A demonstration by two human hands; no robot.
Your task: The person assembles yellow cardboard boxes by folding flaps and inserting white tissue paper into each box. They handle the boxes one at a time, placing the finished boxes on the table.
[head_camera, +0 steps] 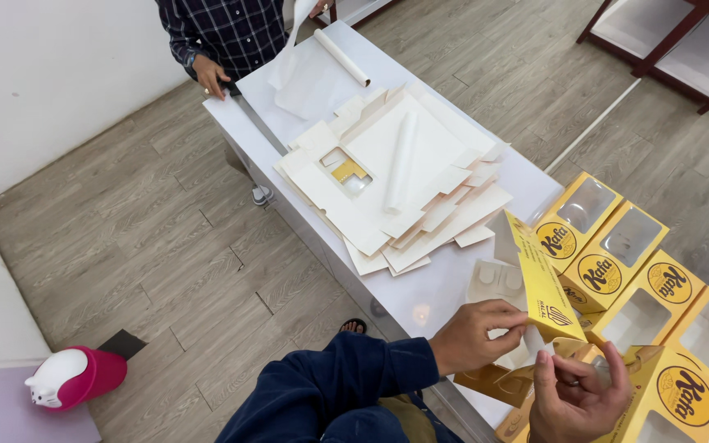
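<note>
Mid-fold: both hands on a yellow carton blank (539,283) at the desk's (428,291) 5 o'clock edge.
Left hand (478,335) pinches the lower flap so the panel stands tilted; right hand (578,392) curls around the base, bracing it. Finished yellow window boxes (617,254) sit at 3 o'clock, flat white blanks (395,176) stacked at 12.

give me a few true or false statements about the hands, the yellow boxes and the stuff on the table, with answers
1. Both hands hold a yellow box that is only part folded. True: the left hand and right hand grip the part-folded yellow box.
2. The stack of flat box blanks shows its yellow side. False: it shows pale undersides.
3. A paper roll lies on the stack. True.
4. The finished windowed boxes stand on the floor. False: they stand in a row on the white table.
5. Another person's hand rests at the table's far end. True.
</note>
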